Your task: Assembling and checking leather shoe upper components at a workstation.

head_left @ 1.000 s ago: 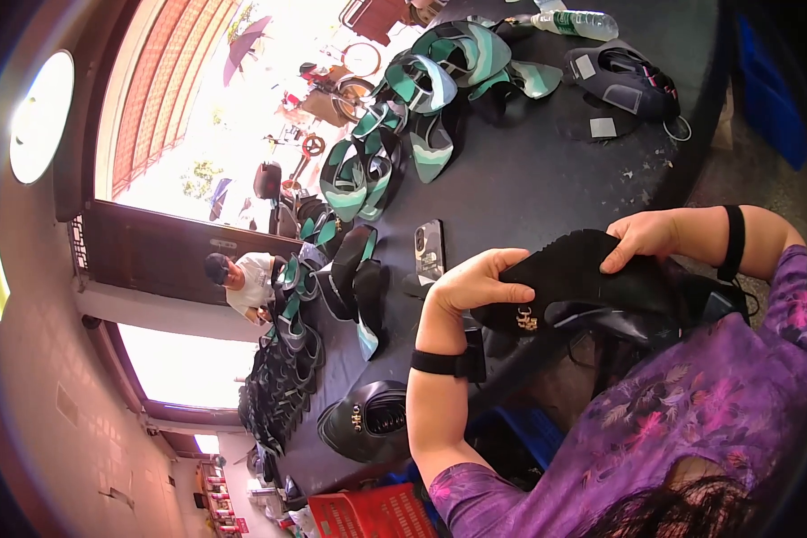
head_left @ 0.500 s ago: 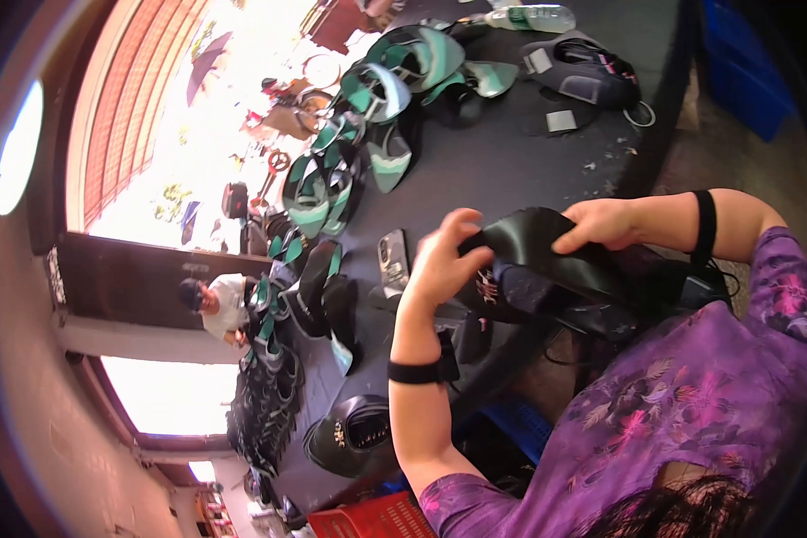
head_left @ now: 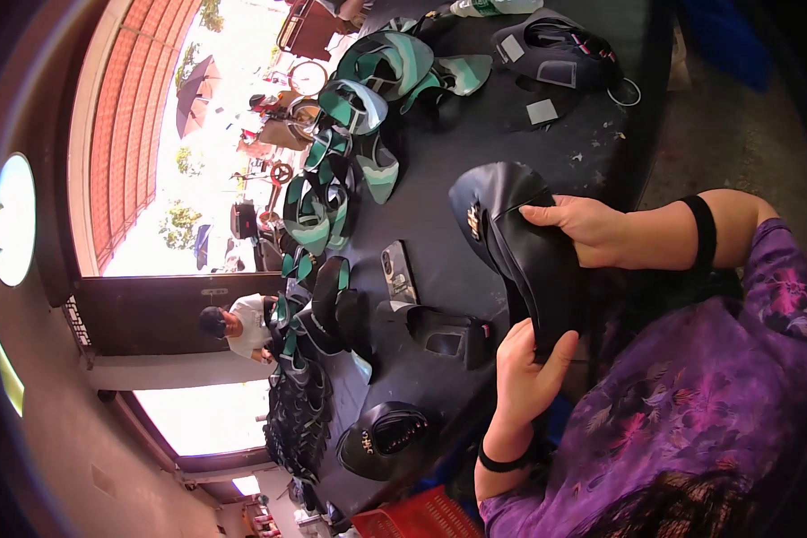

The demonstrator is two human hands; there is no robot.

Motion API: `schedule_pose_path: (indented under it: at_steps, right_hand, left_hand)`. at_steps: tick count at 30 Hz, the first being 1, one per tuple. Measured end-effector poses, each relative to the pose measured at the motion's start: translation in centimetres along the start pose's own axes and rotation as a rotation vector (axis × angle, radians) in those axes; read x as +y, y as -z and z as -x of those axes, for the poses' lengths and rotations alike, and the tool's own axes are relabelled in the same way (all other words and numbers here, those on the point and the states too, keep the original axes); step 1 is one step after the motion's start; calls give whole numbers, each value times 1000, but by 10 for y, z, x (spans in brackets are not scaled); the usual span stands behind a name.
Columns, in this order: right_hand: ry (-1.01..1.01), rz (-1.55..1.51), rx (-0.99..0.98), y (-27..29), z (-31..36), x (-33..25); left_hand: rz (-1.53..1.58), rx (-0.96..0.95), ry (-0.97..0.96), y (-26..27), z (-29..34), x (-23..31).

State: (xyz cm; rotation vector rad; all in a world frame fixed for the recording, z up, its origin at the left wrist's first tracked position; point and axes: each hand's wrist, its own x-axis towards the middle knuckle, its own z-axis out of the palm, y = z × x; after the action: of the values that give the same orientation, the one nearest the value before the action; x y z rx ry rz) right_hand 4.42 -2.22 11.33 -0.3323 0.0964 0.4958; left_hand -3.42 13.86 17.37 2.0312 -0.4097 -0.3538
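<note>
The black shoe upper (head_left: 540,262) appears light, soft and flexible, its smooth surface possibly slippery; take hold at the edges, clear of the metal ornament (head_left: 473,223). The right grip (head_left: 576,229) clasps one side, thumb on top; the left grip (head_left: 531,369) pinches the lower end. The upper spans both grips, ornament end over the counter (head_left: 453,215)

The shoe upper (head_left: 533,247) lies between my left hand (head_left: 531,377) and right hand (head_left: 590,229), at the surface's (head_left: 444,211) near edge; farther in, a phone (head_left: 399,272) lies beside a shoe piece (head_left: 464,332); stacked uppers (head_left: 298,421) line the far edge.
</note>
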Motion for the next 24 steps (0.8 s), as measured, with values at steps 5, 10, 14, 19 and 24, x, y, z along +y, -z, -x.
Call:
schedule_pose_path:
  at_steps: [5,10,14,19,24]
  right_hand:
    - [-4,-67,-265,-2,11,-15]
    - [-191,164,-545,12,3,9]
    - [-106,167,-336,9,0,8]
    - [-64,349,-300,-1,-1,-2]
    - [18,470,-581,6,-7,-7]
  left_hand:
    - [-257,86,-262,20,-5,-5]
    - [88,73,3,32,-10,-18]
    - [207,192,-4,32,-22,-22]
    - [335,262,-136,21,-25,-24]
    - [635,212,-304,19,-43,-30]
